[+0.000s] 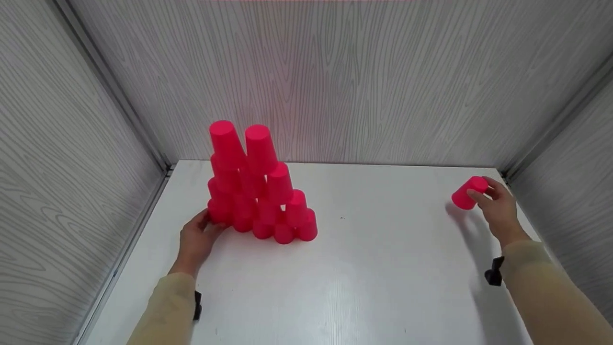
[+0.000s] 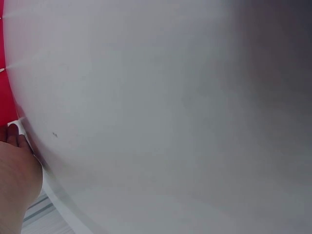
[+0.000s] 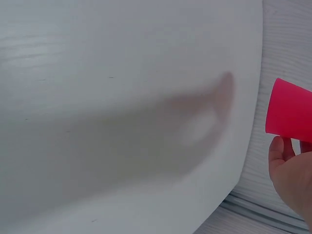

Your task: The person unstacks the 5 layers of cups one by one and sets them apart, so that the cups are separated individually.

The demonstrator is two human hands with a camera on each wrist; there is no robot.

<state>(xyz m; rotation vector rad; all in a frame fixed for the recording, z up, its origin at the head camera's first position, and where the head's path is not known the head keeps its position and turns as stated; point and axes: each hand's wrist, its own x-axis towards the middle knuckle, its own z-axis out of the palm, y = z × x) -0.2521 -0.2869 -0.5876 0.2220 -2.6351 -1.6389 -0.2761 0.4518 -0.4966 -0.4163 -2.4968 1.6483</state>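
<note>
Pinkish-red cups, turned upside down, form a tiered stack (image 1: 258, 211) on the left part of the table in the head view. Two cups stand at its top, side by side with a gap between their upper ends. My left hand (image 1: 195, 240) holds the cup (image 1: 218, 212) at the stack's lower left corner, thumb in front and fingers at its outer side. At the far right, my right hand (image 1: 501, 213) pinches a single cup (image 1: 463, 195) between thumb and fingers. That cup is tilted and raised above the table, as the right wrist view also shows.
The white table (image 1: 364, 268) reaches back to a grey wood-grain panel (image 1: 364, 86). Similar panels stand at the left (image 1: 72, 158) and right (image 1: 574, 191). The right hand is close to the table's right edge, and its shadow falls on the tabletop.
</note>
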